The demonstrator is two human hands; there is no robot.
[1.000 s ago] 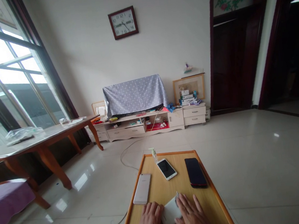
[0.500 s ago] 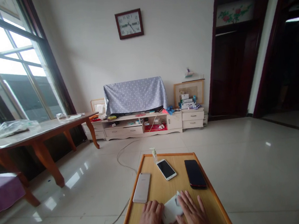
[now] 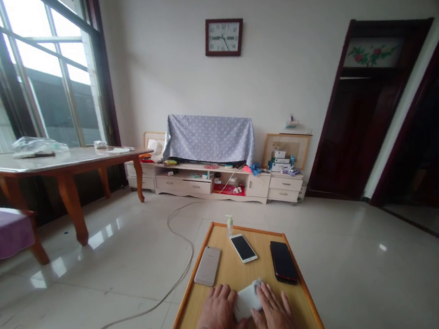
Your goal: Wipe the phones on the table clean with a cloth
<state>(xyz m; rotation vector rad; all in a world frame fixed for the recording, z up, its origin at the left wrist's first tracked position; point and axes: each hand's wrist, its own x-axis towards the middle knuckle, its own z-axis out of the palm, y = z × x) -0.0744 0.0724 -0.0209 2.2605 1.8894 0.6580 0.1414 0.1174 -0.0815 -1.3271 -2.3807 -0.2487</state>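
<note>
A flat white object, like a phone lying face down (image 3: 245, 304), rests low on the small wooden table between my hands. My left hand (image 3: 221, 311) grips its left edge, with the thumb near the lower side. My right hand (image 3: 273, 308) lies over its right end, fingers pressing a small whitish-grey wad of tissue (image 3: 258, 284) onto the surface. Beyond my hands are a rose-gold phone (image 3: 207, 266) lying back up, a white phone with a dark screen (image 3: 243, 248) and a black phone with a red edge (image 3: 283, 262).
A clear pump bottle (image 3: 230, 225) stands at the far end of the small table (image 3: 231, 278). A cable (image 3: 152, 307) runs over the tiled floor at left. Farther off are a large table (image 3: 85, 156) and a low white cabinet (image 3: 182, 185).
The camera view has tilted and turned a little to the left. My left hand keeps its grip on the white object, while my right fingers and the tissue have shifted slightly along its right end.
</note>
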